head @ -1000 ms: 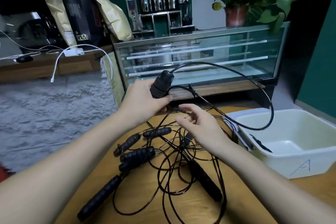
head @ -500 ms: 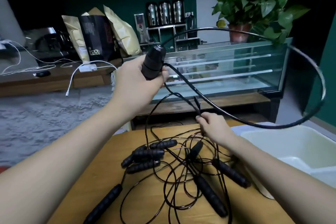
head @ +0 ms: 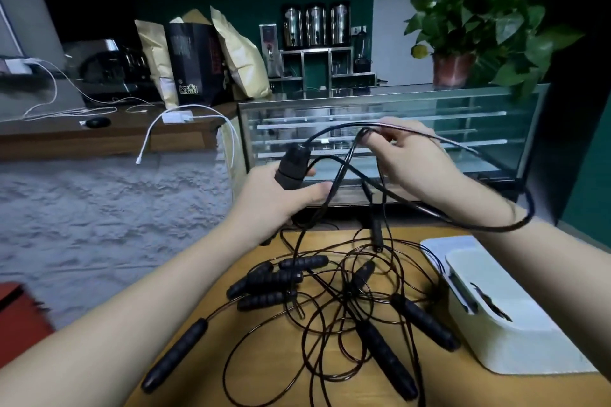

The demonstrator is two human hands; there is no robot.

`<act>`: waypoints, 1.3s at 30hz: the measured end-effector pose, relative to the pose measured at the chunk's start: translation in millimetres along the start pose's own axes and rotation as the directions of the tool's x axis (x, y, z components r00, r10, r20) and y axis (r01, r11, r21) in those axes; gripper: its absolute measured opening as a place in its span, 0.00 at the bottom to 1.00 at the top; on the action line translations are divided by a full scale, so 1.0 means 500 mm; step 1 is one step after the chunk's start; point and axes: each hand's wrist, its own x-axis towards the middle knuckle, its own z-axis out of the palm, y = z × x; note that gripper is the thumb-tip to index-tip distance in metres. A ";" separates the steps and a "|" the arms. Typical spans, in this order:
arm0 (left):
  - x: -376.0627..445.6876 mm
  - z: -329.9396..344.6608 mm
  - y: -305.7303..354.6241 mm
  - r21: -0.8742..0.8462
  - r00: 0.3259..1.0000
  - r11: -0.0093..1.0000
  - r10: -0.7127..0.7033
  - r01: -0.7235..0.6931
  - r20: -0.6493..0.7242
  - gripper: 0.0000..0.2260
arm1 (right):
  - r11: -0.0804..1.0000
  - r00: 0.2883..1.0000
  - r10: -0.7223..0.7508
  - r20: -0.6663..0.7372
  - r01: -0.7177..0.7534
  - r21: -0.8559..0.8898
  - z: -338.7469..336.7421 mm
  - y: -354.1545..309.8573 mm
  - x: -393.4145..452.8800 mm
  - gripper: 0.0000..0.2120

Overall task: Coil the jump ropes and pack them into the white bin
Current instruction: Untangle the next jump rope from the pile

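A: Head view: the tangle of jump ropes (head: pixel 334 314) on the bench (head: pixel 205 383) is hard to trace, can't tell which cord goes to which handle. Bench's bottom edge is cut off.

B: Bin?

A: White bin (head: pixel 515 337) at bench's right end, cropped by the right edge. Something dark and thin inside, can't identify it.

B: Hands?

A: Left hand (head: pixel 281 198) raised over the bench, fingers wrapped round a ribbed black handle (head: pixel 292 167). Right hand (head: pixel 413 162) level with it, fingers pinching the cord (head: pixel 334 132) that arcs out of that handle; a thicker loop hangs past the right wrist.

B: Room?

A: Wood-grain benchtop, grey shaggy rug (head: pixel 109 208) left, glass display case (head: pixel 390 135) behind with a potted plant (head: pixel 476 33) on top. Dark green walls.
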 end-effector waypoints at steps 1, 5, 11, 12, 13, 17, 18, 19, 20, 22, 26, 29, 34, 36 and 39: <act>0.000 0.006 -0.004 -0.025 1.000 1.000 -0.012 0.012 0.010 0.22 | 1.000 1.000 -0.003 -0.002 0.004 0.030 -0.004 -0.013 0.003 0.09; -0.004 0.027 -0.001 -0.073 0.999 0.997 0.015 -0.011 0.042 0.20 | 0.994 0.999 -0.033 -0.030 0.036 0.102 -0.020 -0.061 0.006 0.06; -0.001 0.039 0.032 -0.207 0.998 0.977 0.061 -0.056 0.018 0.08 | 0.971 0.987 -0.118 -0.107 0.137 0.198 -0.041 -0.108 0.000 0.07; -0.001 0.036 0.035 -0.226 0.998 0.972 0.064 -0.058 0.022 0.09 | 0.967 0.986 -0.124 -0.114 0.146 0.211 -0.045 -0.114 -0.001 0.07; -0.002 0.033 0.039 -0.232 0.997 0.972 0.062 -0.049 0.049 0.11 | 0.964 0.985 -0.129 -0.117 0.152 0.216 -0.047 -0.119 -0.003 0.06; -0.002 0.047 0.039 -0.074 0.987 0.997 0.042 -0.031 0.153 0.16 | 0.933 0.982 -0.150 -0.118 0.180 0.313 -0.049 -0.148 -0.007 0.05; -0.001 0.053 0.038 -0.033 0.986 0.999 0.035 -0.030 0.163 0.16 | 0.918 0.980 -0.161 -0.114 0.191 0.348 -0.049 -0.157 -0.009 0.05; -0.002 0.059 0.036 -0.026 0.982 0.999 0.027 -0.022 0.186 0.16 | 0.908 0.978 -0.179 -0.106 0.206 0.365 -0.048 -0.164 -0.010 0.05; -0.004 0.067 0.036 -0.056 0.976 0.998 0.013 -0.001 0.216 0.15 | 0.904 0.975 -0.199 -0.096 0.220 0.366 -0.048 -0.172 -0.013 0.05; -0.005 0.078 0.036 -0.169 0.968 0.983 -0.032 0.077 0.251 0.12 | 0.905 0.971 -0.226 -0.077 0.239 0.351 -0.050 -0.182 -0.017 0.06; 0.002 0.072 0.037 -0.415 0.942 0.868 -0.151 0.271 0.300 0.08 | 0.935 0.979 -0.183 -0.090 0.202 0.290 -0.064 -0.164 -0.017 0.05; 0.004 0.048 0.039 -0.576 0.934 0.754 -0.139 0.315 0.329 0.12 | 0.960 0.992 -0.098 -0.085 0.116 0.253 -0.068 -0.131 -0.011 0.05; -0.005 0.019 0.042 -0.617 0.922 0.726 -0.060 0.304 0.383 0.22 | 0.924 0.999 0.051 0.000 -0.047 0.380 -0.052 -0.108 -0.004 0.04; -0.003 0.025 0.044 -0.568 0.929 0.785 -0.025 0.247 0.369 0.24 | 0.877 0.996 0.079 0.036 -0.087 0.473 -0.048 -0.118 -0.002 0.04; 0.013 0.048 0.052 -0.396 0.946 0.899 -0.058 0.188 0.319 0.25 | 0.793 0.991 0.058 0.122 -0.120 0.597 -0.041 -0.143 -0.004 0.08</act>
